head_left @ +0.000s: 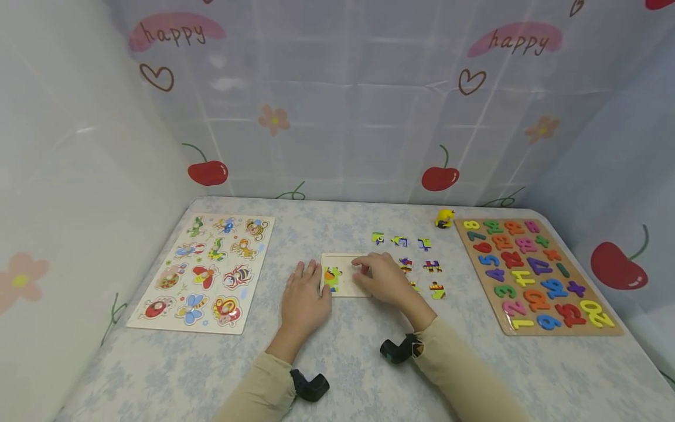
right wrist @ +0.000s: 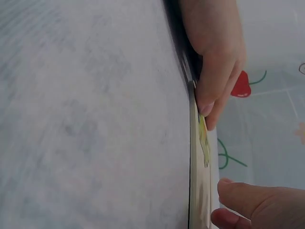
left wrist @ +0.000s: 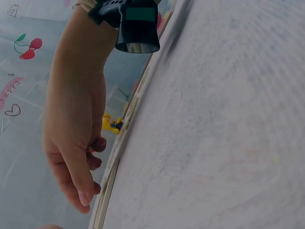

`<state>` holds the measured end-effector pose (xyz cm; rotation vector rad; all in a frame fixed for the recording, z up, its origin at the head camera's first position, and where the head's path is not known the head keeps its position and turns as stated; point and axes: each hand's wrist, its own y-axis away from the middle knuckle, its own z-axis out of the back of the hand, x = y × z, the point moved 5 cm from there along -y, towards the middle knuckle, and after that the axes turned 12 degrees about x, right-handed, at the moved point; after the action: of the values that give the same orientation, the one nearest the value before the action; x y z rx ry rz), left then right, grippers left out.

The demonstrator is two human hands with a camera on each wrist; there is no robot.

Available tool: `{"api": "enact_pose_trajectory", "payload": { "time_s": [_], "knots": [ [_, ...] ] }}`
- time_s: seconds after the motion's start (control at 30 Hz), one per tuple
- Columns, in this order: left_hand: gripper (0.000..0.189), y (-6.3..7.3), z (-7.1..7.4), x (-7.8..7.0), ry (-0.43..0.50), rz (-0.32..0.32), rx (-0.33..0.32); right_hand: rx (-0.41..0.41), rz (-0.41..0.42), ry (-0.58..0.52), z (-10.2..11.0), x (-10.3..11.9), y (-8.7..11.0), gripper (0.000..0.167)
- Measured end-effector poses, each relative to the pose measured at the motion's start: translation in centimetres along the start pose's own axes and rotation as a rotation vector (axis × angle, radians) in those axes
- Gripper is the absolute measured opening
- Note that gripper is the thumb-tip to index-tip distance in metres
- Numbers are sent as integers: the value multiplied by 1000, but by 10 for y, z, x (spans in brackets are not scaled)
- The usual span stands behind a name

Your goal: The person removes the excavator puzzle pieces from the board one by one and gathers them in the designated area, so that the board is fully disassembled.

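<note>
A small pale wooden puzzle tray (head_left: 345, 291) lies at the table's middle. Colourful jigsaw pieces (head_left: 332, 278) sit at its left end; whether one or two, I cannot tell. My left hand (head_left: 306, 299) rests palm down at the tray's left edge, fingers extended. In the right wrist view, the left hand's fingertips (right wrist: 206, 109) touch the piece beside the rim. Over the tray's right part hovers my right hand (head_left: 382, 278), its fingers loosely bent. I see nothing between its thumb and fingers in either wrist view. Several loose jigsaw pieces (head_left: 432, 266) lie right of the tray, some partly behind this hand.
An insect puzzle board (head_left: 211, 272) lies on the left. A number puzzle board (head_left: 538, 275) lies on the right, with a small yellow toy figure (head_left: 445, 218) by its far corner. Both wrists wear black cameras (head_left: 309, 387). A printed curtain (head_left: 337, 117) hangs behind the table.
</note>
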<state>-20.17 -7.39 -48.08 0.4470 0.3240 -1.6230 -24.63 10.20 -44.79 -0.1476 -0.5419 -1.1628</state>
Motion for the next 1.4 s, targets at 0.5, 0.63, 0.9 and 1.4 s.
{"api": "enact_pose_trajectory", "payload": {
  "time_s": [0.5, 0.63, 0.9, 1.4],
  "knots": [
    [57, 0, 0, -4, -27, -24, -19, -32, 96, 43, -16, 25, -21, 21],
    [57, 1, 1, -4, -27, -22, -17, -36, 91, 34, -18, 27, -23, 20],
    [56, 2, 5, -5, -36, -15, -22, -38, 62, -86, -19, 27, -26, 14],
    [56, 1, 4, -4, -20, -10, -25, -92, 85, -388, 4, 13, -16, 12]
  ]
}}
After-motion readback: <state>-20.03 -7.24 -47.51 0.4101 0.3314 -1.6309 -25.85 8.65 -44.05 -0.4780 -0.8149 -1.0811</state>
